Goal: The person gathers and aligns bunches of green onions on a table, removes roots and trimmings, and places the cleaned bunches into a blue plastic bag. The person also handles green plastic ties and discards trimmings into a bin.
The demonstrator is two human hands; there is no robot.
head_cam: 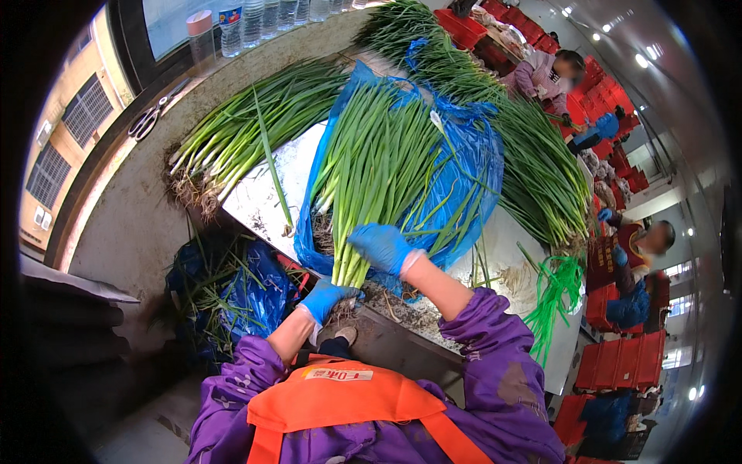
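Note:
My left hand [327, 298], in a blue glove, grips several green onions [353, 258] near their white ends, with the roots [344, 311] hanging below. Higher up the same stalks, my blue-gloved right hand [379, 246] curls around them; its fingertips are partly hidden. The long leaves of these onions overlap a larger pile of green onions [394, 133] lying on an opened blue plastic bag [478, 153]. The bag is spread on a metal-topped table [516, 272] with soil on it. A loose leaf [271, 165] lies left of the bag.
More green onions lie left [261, 116] and right [539, 168]. Green plastic ties [553, 304] hang at the right edge. A bag with trimmings [255, 296] sits below left. Scissors [152, 116] and bottles [231, 32] line the sill. Other people [536, 75] work among red crates [620, 362].

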